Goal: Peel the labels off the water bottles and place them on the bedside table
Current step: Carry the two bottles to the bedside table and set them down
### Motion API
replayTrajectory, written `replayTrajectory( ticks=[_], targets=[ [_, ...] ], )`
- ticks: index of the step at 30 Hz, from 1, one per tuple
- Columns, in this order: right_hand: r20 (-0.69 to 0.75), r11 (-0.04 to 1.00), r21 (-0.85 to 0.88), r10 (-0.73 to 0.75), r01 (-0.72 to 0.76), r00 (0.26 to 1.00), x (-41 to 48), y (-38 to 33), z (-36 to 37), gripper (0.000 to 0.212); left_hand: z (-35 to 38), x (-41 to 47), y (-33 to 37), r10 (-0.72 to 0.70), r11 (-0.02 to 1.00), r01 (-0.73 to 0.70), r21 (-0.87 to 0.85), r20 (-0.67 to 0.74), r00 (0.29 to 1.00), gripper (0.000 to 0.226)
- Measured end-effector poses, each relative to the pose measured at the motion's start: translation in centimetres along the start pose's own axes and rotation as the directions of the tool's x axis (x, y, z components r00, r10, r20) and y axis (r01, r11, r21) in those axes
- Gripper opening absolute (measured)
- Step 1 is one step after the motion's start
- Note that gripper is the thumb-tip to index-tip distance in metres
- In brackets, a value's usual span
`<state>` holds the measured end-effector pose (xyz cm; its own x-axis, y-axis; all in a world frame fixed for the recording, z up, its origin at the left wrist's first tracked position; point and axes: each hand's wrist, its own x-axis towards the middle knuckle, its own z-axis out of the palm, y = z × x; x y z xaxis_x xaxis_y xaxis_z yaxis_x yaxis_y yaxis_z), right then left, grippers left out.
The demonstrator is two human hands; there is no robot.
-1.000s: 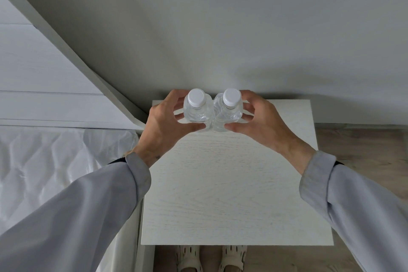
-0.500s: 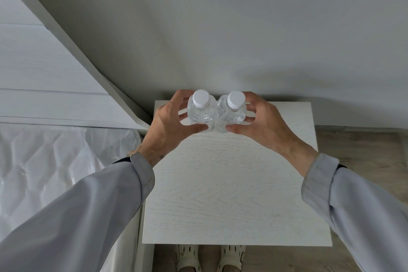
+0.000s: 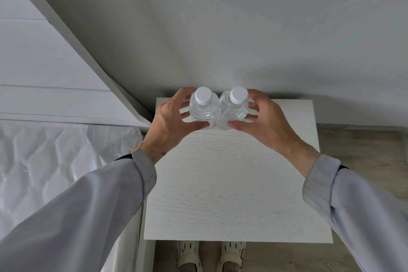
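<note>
Bedroom: bed (image 3: 55, 161), bedside table (image 3: 231, 183).

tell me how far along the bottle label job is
Done: both clear bottles look label-free, the left bottle and the right bottle showing only white caps and bare plastic.
In hand: the left hand and right hand each grip one, side by side at the back of the bedside table.
Left: letting go; whether their bases touch the top can't be told.

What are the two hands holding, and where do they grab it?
Each grips one clear bottle by its body below the cap: the left hand holds the left bottle, the right hand holds the right bottle.
</note>
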<state>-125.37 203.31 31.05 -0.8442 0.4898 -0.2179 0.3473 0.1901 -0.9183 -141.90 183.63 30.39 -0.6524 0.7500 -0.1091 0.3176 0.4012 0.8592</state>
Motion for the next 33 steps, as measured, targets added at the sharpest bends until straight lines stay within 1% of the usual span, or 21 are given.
replayTrajectory(
  ticks=[8, 15, 19, 24, 28, 33],
  targets=[
    [0.004, 1.0, -0.01, 0.01, -0.01, 1.0, -0.1, -0.2, 0.0, 0.073, 0.2, -0.2, 0.0, 0.001, 1.0, -0.001, 0.024, 0.006, 1.0, 0.08],
    [-0.019, 0.999, -0.028, 0.025, -0.026, 1.0, -0.4, -0.7, 0.3, 0.073, 0.2, -0.5, 0.4, 0.005, 0.996, -0.005, 0.089, 0.0, 1.0, 0.079],
    [-0.038, 0.999, -0.036, 0.033, -0.034, 0.999, -0.7, -0.7, 0.4, 0.077, 0.2, -0.9, 0.7, 0.016, 0.994, -0.015, 0.11, -0.009, 1.0, 0.079],
    [-0.041, 0.997, -0.052, 0.052, -0.054, 0.998, -1.0, -1.1, 0.5, 0.077, 0.1, -1.1, 1.1, 0.002, 0.983, 0.0, 0.186, -0.009, 1.0, 0.091],
    [-0.047, 0.994, -0.081, 0.069, -0.073, 0.996, -1.4, -2.2, 0.2, 0.081, -0.2, -1.5, 2.1, -0.02, 0.978, 0.018, 0.21, 0.004, 1.0, 0.097],
    [-0.039, 0.98, -0.165, 0.106, -0.111, 0.994, -3.0, -5.4, -1.1, 0.086, -2.3, -2.8, 5.0, -0.032, 0.97, 0.028, 0.243, 0.011, 0.999, 0.094]
  ],
)
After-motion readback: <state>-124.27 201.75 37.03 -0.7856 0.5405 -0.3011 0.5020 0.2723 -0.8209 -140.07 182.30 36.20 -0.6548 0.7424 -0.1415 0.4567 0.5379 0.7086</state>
